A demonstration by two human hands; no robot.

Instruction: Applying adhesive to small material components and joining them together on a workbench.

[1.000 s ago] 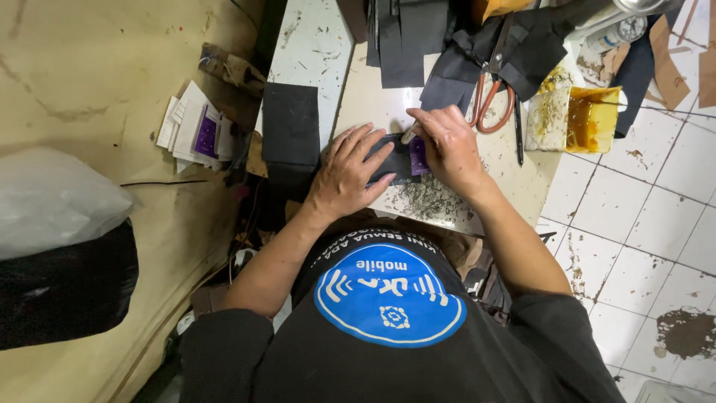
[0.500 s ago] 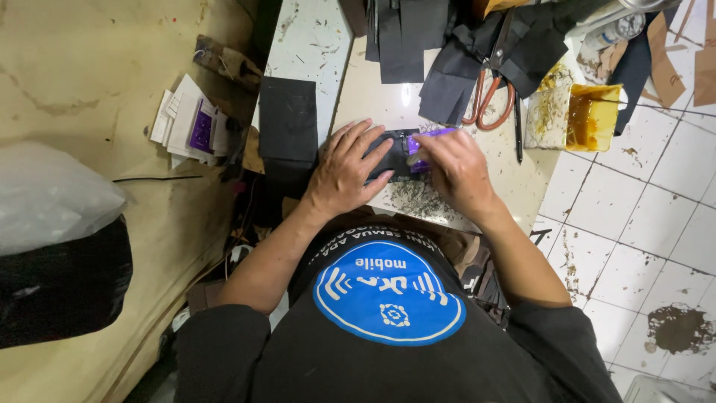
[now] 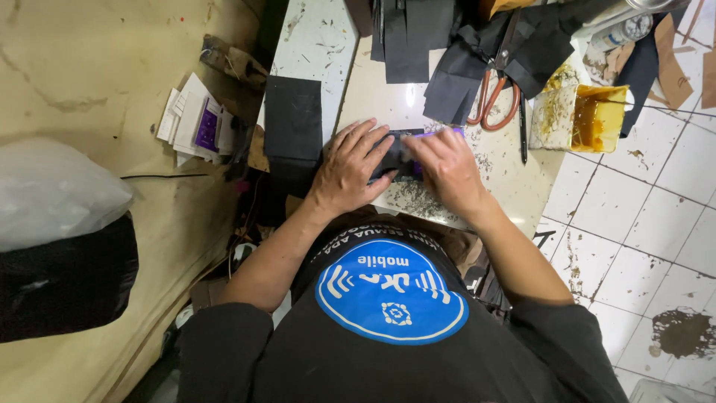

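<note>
A small dark flat piece (image 3: 393,157) lies on the pale worktable (image 3: 380,97), with a purple strip (image 3: 440,133) along its far edge. My left hand (image 3: 349,168) lies flat on the piece's left side, fingers spread, holding it down. Over its right side, my right hand (image 3: 447,168) presses the purple strip with bent fingers. Most of the piece is hidden under both hands.
Orange-handled scissors (image 3: 494,104) and a thin dark tool (image 3: 523,130) lie right of the hands. A yellow glue tub (image 3: 598,119) sits at the table's right edge. Black cut pieces (image 3: 406,45) lie behind, a black rectangle (image 3: 293,119) to the left, papers (image 3: 195,123) beyond it.
My right hand has come down from pinching the purple strip at its fingertips to pressing it flat on the dark piece. My left hand has stayed on the piece.
</note>
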